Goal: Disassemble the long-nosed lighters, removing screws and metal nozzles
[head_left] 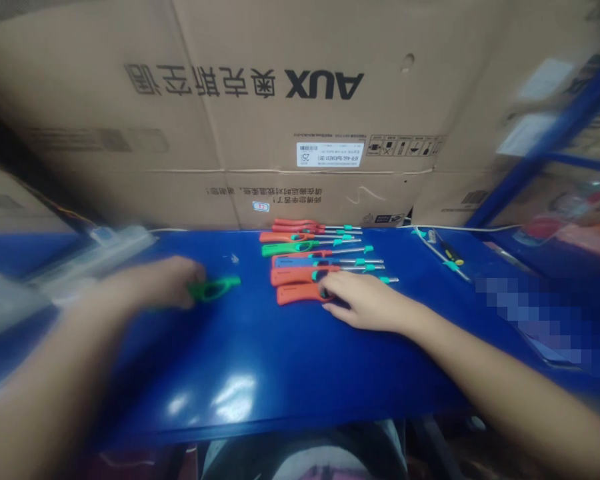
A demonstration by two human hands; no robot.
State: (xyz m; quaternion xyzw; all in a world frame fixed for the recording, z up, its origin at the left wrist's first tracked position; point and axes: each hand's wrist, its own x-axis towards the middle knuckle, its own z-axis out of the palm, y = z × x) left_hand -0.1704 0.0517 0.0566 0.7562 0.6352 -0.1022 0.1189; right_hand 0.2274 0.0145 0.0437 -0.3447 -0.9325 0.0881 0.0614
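Note:
My left hand (pixel 173 280), smeared by motion, is closed around a green lighter handle (pixel 219 287) above the left part of the blue table; no metal tube shows on its visible end. My right hand (pixel 363 299) pinches the nearest orange long-neck lighter (pixel 297 294) around its trigger opening, covering part of its neck. That lighter lies flat at the near end of a row. Behind it are another orange lighter (pixel 294 275), a blue lighter (pixel 303 261), a green lighter (pixel 285 248) and several red or orange ones, their metal necks with turquoise pieces pointing right.
A large cardboard box (pixel 250 133) stands along the back of the blue table (pixel 300 373). Blurred clear plastic trays (pixel 100 260) lie at the left. Toward the right are a small yellow-and-black screwdriver (pixel 451 253), a white cable (pixel 435 250) and a blue metal post (pixel 540 133).

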